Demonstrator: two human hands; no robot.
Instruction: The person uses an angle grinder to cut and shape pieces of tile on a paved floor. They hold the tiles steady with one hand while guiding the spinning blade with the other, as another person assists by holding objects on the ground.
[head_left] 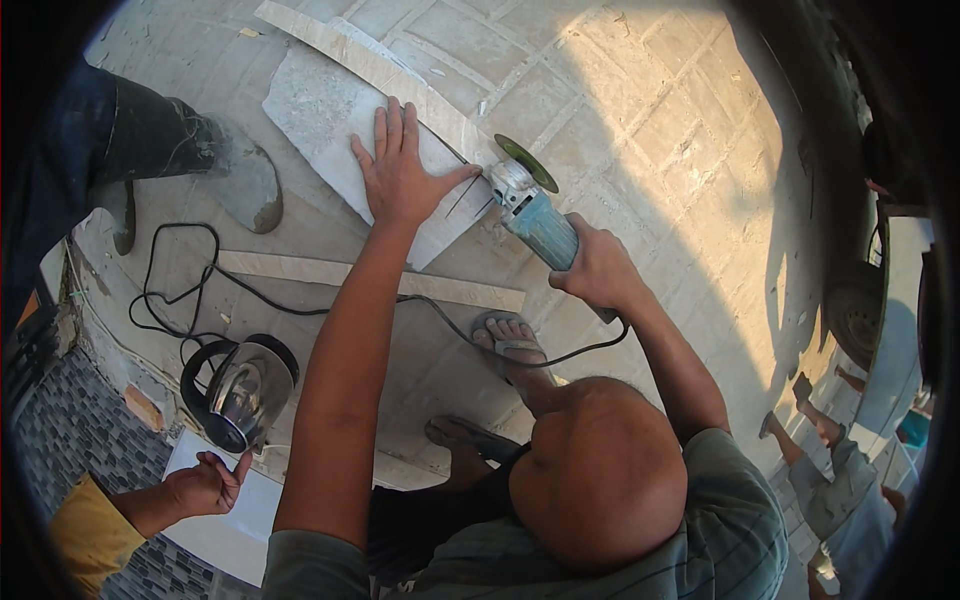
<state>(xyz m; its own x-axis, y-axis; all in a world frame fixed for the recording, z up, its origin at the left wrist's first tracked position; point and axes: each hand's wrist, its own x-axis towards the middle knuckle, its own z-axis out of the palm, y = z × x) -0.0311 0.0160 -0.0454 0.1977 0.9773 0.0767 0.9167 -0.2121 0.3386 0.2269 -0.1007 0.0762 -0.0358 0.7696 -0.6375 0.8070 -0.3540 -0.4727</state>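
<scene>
A crouching person (610,480) in a dark grey-green shirt, seen from above, works at a pale stone slab (320,110) on a paved floor (640,120) split between sun and shade. That worker's left hand (397,180) lies flat on the slab with fingers spread, while the right hand (597,265), apart from it, is wrapped around the body of a teal-blue angle grinder (545,230). The grinder's round greenish disc (526,163) stands just beside the end of a long cream stone strip (400,75) lying along the slab's far side; whether they touch cannot be told. A second cream stone strip (370,277) lies nearer the worker's sandalled feet (515,345), and a black power cord (450,315) runs from the grinder to loose loops at left.

At lower left is a shiny silver kettle (258,385) with a black loop handle (193,385) and a black lid (226,432); its contents are hidden from view. A yellow-sleeved hand (203,487), fingers partly curled and one extended, is close to the lid, though contact is unclear. Whether it is the camera wearer's left hand cannot be told; the wearer's right is out of frame. Dusty black rubber boots (245,185) stand at upper left, beyond the kettle
</scene>
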